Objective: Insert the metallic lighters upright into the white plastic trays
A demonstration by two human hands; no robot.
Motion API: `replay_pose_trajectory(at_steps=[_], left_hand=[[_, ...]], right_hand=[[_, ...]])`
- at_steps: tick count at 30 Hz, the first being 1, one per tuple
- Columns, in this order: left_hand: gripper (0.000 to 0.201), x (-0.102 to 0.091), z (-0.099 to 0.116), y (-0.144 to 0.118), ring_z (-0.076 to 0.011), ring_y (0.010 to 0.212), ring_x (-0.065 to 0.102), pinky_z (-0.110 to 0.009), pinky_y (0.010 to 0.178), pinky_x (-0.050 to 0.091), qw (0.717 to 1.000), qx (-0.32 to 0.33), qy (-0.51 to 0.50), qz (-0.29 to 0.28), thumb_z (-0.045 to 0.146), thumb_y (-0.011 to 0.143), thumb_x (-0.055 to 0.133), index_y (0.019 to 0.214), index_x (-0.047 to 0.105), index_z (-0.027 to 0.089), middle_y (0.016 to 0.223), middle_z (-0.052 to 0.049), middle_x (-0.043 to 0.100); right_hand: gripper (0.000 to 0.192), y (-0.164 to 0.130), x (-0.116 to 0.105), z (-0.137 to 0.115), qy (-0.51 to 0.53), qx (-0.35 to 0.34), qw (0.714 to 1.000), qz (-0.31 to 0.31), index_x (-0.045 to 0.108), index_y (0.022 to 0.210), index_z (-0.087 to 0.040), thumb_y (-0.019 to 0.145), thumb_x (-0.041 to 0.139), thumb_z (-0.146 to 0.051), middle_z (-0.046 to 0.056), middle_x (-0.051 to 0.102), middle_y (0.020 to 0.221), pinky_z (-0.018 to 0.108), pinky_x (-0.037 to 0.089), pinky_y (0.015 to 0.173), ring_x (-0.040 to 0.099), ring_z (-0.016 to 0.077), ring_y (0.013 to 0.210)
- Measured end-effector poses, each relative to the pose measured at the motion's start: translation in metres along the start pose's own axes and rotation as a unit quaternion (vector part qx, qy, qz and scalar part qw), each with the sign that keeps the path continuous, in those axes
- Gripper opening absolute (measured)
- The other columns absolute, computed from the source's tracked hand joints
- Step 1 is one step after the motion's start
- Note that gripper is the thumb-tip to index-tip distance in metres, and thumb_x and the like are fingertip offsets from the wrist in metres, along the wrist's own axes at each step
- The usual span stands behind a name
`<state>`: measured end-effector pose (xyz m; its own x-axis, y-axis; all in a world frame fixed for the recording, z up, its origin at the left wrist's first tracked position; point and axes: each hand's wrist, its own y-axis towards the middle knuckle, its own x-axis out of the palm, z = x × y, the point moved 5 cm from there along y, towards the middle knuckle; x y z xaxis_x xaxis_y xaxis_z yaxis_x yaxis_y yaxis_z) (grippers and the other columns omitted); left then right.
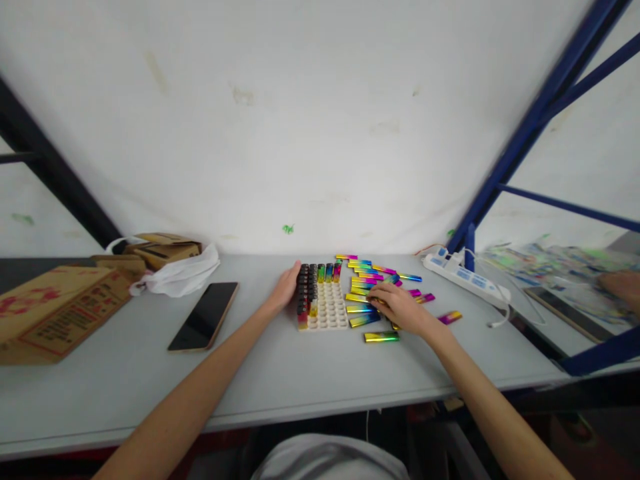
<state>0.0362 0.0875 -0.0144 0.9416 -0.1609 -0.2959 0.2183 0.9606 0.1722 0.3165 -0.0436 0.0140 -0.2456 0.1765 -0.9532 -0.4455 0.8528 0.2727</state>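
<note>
A white tray [330, 313] with rows of round-edged slots sits in front of me. Black-topped lighters [305, 283] stand upright along its left side, and a few with colourful bodies [329, 273] fill part of the back row. My left hand [286, 288] grips the tray's left side, its fingers partly hidden by the lighters. Right of the tray, many shiny rainbow-coloured flat pieces [363, 320], which look like lighter shells, lie scattered. My right hand [397, 307] is over them, fingers bent and closed on one shell, which they mostly cover.
A phone [204, 317] lies left of the tray. Beyond it are a white plastic bag [183, 273] and cardboard boxes [65, 300]. A white power strip [467, 277] lies at the right by the blue metal frame [530, 127]. Another person's hand [623, 287] shows past the frame.
</note>
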Motion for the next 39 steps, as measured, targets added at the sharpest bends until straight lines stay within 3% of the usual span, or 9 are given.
replay_pose_trajectory(at_steps=[11, 18, 21, 24, 27, 29, 34, 37, 39], left_hand=[[0.088, 0.000, 0.003, -0.001, -0.0312, 0.094, 0.066, -0.041, 0.094, 0.050, 1.000, 0.013, 0.008, -0.002, 0.097, 0.079, 0.030, 0.077, 0.069, 0.018, 0.086, -0.010, 0.077], [0.088, -0.001, 0.002, -0.001, -0.0310, 0.093, 0.066, -0.042, 0.094, 0.050, 1.000, 0.004, 0.010, 0.005, 0.098, 0.077, 0.031, 0.076, 0.068, 0.018, 0.086, -0.010, 0.077], [0.086, -0.002, -0.001, 0.000, -0.0301, 0.092, 0.066, -0.041, 0.094, 0.050, 1.000, 0.008, 0.005, 0.003, 0.096, 0.079, 0.031, 0.077, 0.068, 0.018, 0.087, -0.010, 0.077], [0.085, -0.002, -0.003, 0.001, -0.0299, 0.091, 0.066, -0.041, 0.094, 0.050, 1.000, 0.013, 0.003, 0.003, 0.095, 0.081, 0.032, 0.077, 0.069, 0.018, 0.085, -0.010, 0.076], [0.086, -0.002, -0.001, 0.000, -0.0299, 0.091, 0.066, -0.041, 0.094, 0.050, 1.000, 0.012, -0.002, 0.003, 0.095, 0.080, 0.033, 0.079, 0.070, 0.017, 0.082, -0.010, 0.076], [0.088, -0.002, 0.000, 0.000, -0.0299, 0.091, 0.066, -0.042, 0.094, 0.049, 1.000, 0.005, -0.005, 0.002, 0.097, 0.078, 0.034, 0.080, 0.071, 0.017, 0.081, -0.009, 0.075], [0.087, -0.002, 0.000, -0.001, -0.0302, 0.092, 0.066, -0.042, 0.094, 0.049, 1.000, -0.004, -0.003, -0.001, 0.098, 0.076, 0.034, 0.077, 0.069, 0.018, 0.082, -0.010, 0.075], [0.086, -0.002, -0.002, 0.000, -0.0291, 0.090, 0.065, -0.042, 0.094, 0.049, 1.000, -0.002, 0.003, 0.003, 0.096, 0.078, 0.034, 0.076, 0.068, 0.018, 0.083, -0.010, 0.075], [0.085, -0.002, -0.003, 0.000, -0.0289, 0.090, 0.065, -0.043, 0.094, 0.049, 1.000, -0.002, 0.004, 0.005, 0.096, 0.078, 0.034, 0.077, 0.068, 0.018, 0.083, -0.010, 0.075]], right_hand=[[0.013, 0.019, 0.001, 0.006, -0.005, 0.039, 0.998, -0.044, 0.077, 0.098, -0.019, 0.092, 0.073, -0.030, 0.012, 0.068, 0.111, 0.044, 0.050, 0.094, 0.063, 0.0298, 0.110], [0.019, 0.020, -0.010, 0.014, 0.152, 0.070, 0.985, 0.047, 0.073, 0.102, -0.017, 0.091, 0.071, -0.033, 0.012, 0.071, 0.111, 0.042, 0.050, 0.095, 0.066, 0.0266, 0.104], [0.032, 0.023, -0.015, 0.018, 0.339, 0.109, 0.930, 0.092, 0.072, 0.102, -0.018, 0.088, 0.072, -0.047, 0.010, 0.074, 0.108, 0.041, 0.052, 0.093, 0.069, 0.0255, 0.101], [0.040, 0.032, -0.016, 0.014, 0.520, 0.147, 0.831, 0.130, 0.067, 0.102, -0.021, 0.088, 0.069, -0.058, 0.008, 0.076, 0.102, 0.040, 0.053, 0.090, 0.070, 0.0246, 0.098], [0.042, 0.050, -0.015, 0.001, 0.636, 0.157, 0.741, 0.151, 0.059, 0.107, -0.025, 0.086, 0.070, -0.060, 0.001, 0.072, 0.088, 0.036, 0.056, 0.079, 0.069, 0.0199, 0.080], [0.044, 0.066, -0.016, -0.011, 0.669, 0.148, 0.712, 0.153, 0.052, 0.108, -0.028, 0.085, 0.069, -0.062, -0.003, 0.066, 0.081, 0.030, 0.053, 0.065, 0.061, 0.0145, 0.064], [0.046, 0.096, -0.002, -0.034, 0.664, 0.128, 0.721, 0.153, 0.044, 0.109, -0.031, 0.089, 0.059, -0.069, -0.010, 0.046, 0.065, 0.019, 0.022, 0.042, 0.030, 0.0091, 0.047], [0.051, 0.097, 0.018, -0.042, 0.649, 0.137, 0.733, 0.151, 0.043, 0.105, -0.030, 0.087, 0.057, -0.075, -0.012, 0.031, 0.058, 0.021, 0.017, 0.041, 0.022, 0.0096, 0.044], [0.051, 0.092, 0.028, -0.044, 0.603, 0.148, 0.768, 0.156, 0.044, 0.102, -0.029, 0.088, 0.052, -0.077, -0.011, 0.031, 0.058, 0.022, 0.018, 0.042, 0.024, 0.0106, 0.045]])
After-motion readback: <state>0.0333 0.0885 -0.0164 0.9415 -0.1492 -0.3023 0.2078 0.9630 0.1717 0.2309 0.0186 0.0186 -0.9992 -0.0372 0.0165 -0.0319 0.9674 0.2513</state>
